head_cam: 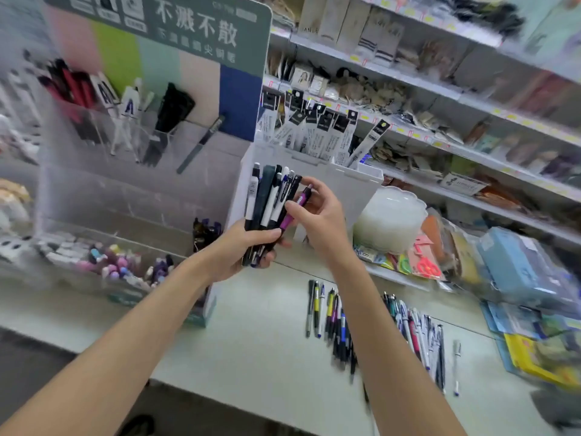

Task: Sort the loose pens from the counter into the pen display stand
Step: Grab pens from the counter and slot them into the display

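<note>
Counter nearest me. Loose pens lie on it in a rough row, to the right of the pen display stand & nearer me than its base. A second batch lies further right of the stand, w/ a single white pen just beyond that, apart from the rest.

Up from there, both my hands are in front of the stand's right edge. L hand is clenched round the lower ends of a pen bundle: black, white & dark barrels, standing near upright, tops leaning a bit away from the stand. R hand is just right of the bundle, thumb & fingertips pinching a purple pen. That pen lies against the bundle's right side, its low end down by my L fingers; can't tell if they also grip it.

The stand itself: clear tiers, pastel pens in the bottom tray, black pens & red ones in the top cups, green header card above.

Right of the stand, touching or just beside it, a white box w/ refill packs. Behind & right of that, shop shelves, blurred.
</note>
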`<state>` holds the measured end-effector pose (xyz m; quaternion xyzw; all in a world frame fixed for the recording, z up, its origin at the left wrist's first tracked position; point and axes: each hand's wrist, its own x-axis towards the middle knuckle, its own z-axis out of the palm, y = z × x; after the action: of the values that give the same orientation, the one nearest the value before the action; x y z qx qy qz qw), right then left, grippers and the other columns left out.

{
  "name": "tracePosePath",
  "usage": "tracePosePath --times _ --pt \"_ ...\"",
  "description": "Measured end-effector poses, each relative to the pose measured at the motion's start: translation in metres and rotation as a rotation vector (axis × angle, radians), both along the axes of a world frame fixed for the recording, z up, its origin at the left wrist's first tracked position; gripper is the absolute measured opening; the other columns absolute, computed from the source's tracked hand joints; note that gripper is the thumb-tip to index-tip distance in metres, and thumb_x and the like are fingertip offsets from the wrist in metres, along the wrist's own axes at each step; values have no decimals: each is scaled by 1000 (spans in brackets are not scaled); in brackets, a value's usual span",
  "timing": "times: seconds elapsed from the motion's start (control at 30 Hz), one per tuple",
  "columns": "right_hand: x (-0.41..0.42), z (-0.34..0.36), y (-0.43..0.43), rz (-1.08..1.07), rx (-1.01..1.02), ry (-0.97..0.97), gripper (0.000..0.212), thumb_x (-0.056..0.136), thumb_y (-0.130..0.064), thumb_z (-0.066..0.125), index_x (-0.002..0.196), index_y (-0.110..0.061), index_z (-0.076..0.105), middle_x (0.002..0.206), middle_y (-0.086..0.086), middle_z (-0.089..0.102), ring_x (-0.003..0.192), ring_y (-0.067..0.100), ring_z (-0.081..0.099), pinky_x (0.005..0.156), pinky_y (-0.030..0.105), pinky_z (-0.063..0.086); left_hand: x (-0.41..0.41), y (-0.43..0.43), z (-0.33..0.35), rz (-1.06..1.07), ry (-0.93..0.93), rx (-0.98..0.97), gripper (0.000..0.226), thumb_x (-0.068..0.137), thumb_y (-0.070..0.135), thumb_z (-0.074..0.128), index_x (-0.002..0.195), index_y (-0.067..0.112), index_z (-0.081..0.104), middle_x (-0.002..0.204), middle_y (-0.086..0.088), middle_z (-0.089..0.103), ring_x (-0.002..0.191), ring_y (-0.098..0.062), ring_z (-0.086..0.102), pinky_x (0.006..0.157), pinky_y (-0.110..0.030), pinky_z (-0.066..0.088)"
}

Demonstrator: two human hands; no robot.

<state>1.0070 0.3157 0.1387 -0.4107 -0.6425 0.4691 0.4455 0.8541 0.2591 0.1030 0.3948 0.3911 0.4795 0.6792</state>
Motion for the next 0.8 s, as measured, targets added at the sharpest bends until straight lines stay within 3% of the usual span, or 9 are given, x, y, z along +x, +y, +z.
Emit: tracePosePath --times 0.13,0.23,0.3,0.4,0.53,0.63,0.7,0.8 --pt "-65 18 -6 -92 36 35 44 87 -1 69 122 -23 54 81 -1 59 73 9 59 72 24 54 -74 12 15 -99 68 80 32 89 14 67 119 10 59 89 -7 70 57 -13 54 50 -21 43" --pt "-110 32 -14 -105 34 34 47 87 -1 68 126 -24 54 83 3 56 75 20 58 74 37 56 -125 13 26 -163 99 96 27 92 8 63 119 11 59 87 -4 71 58 -13 53 52 -21 45" --pt "-132 39 -17 -124 45 -22 36 87 -6 71 115 -27 59 88 1 62 79 16 62 75 31 57 -153 12 33 -167 97 76 29 91 6 63 120 10 60 89 -8 72 57 -12 53 51 -20 46" --pt "-158 45 -24 -123 10 -42 28 85 -14 75 110 -18 63 88 -3 66 78 6 63 71 18 51 -182 10 38 -190 100 88 27 91 3 62 117 11 60 87 -11 72 55 -11 52 49 -20 45" --pt "-185 52 -22 -149 9 -147 16 82 -19 79 88 -19 63 72 -8 58 63 2 53 62 16 42 -206 11 34 -242 96 96 32 89 5 64 120 11 57 85 -11 69 55 -13 48 49 -22 43" --pt "-196 51 -16 -119 -43 -126 17 77 -20 80 84 -13 65 78 9 56 72 16 52 67 26 41 -218 9 30 -265 90 81 43 85 12 67 126 8 54 87 -9 69 55 -12 47 50 -21 41" --pt "-201 51 -13 -103 -57 -153 14 79 -19 79 82 -12 66 76 8 57 71 16 51 65 25 41 -225 8 29 -256 109 72 38 87 9 66 124 6 54 87 -9 70 55 -12 48 51 -22 41" --pt "-207 52 -16 -57 -88 -217 16 82 -25 78 86 -11 71 68 -9 63 64 5 55 63 16 41 -233 10 28 -260 208 126 19 91 6 64 109 2 58 75 -5 69 55 -14 48 52 -26 40"
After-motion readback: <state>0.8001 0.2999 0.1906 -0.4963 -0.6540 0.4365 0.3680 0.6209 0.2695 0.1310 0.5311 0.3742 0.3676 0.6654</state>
